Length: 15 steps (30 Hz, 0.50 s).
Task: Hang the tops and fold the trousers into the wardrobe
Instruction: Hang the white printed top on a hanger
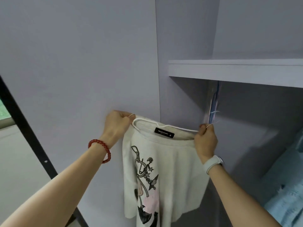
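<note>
Clearly the cream knitted top with a black neck label and a printed cartoon figure (164,163) is a soft, light thing: it droops in loose folds below its neckline and has no stiffness of its own. It hangs in the air in front of the open pale lilac wardrobe (188,46), just below the wardrobe's lilac shelf board (237,69), and is not yet on any rail. A thin white wire hanger (164,124) runs through the neck opening. The left hand (117,126) has its grip curled tight, pinching the left end of the hanger and the fabric edge there; the right hand (205,141) pinches the right end likewise, with fabric bunched under the fingers.

Judging by its sag, the top would slide off a slim wire easily, so the shoulders are the place to hold, and the hook for carrying. A hook cannot be made out here. Blurred pale blue cloth (285,194) lies at lower right inside the wardrobe.
</note>
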Each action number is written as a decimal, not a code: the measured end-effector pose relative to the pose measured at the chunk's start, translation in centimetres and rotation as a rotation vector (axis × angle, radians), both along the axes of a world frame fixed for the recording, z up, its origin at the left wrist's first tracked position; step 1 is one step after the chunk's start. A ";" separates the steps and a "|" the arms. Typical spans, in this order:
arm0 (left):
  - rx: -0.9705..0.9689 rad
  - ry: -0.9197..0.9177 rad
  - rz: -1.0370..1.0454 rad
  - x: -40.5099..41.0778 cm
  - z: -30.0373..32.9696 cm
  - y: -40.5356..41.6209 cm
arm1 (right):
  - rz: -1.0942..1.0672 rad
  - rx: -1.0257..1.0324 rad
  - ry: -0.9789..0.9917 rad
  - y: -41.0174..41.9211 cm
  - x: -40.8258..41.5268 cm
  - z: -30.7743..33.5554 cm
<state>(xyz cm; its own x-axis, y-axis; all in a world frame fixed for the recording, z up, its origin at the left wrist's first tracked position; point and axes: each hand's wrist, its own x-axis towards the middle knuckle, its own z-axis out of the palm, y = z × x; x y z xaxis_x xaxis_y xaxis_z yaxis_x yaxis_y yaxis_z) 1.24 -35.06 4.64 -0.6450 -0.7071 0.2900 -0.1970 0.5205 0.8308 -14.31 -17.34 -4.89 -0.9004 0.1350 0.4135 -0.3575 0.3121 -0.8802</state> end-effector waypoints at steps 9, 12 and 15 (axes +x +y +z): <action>0.109 0.120 -0.084 -0.2 -1.6 2.3 | -0.140 0.042 0.080 2.2 -2.3 2.0; -0.094 0.081 -0.088 -0.8 -2.1 2.6 | -0.100 0.215 0.332 2.8 -1.7 0.9; -0.225 -0.018 -0.141 -1.9 -2.3 3.3 | 0.087 0.434 0.513 2.7 -0.5 -0.5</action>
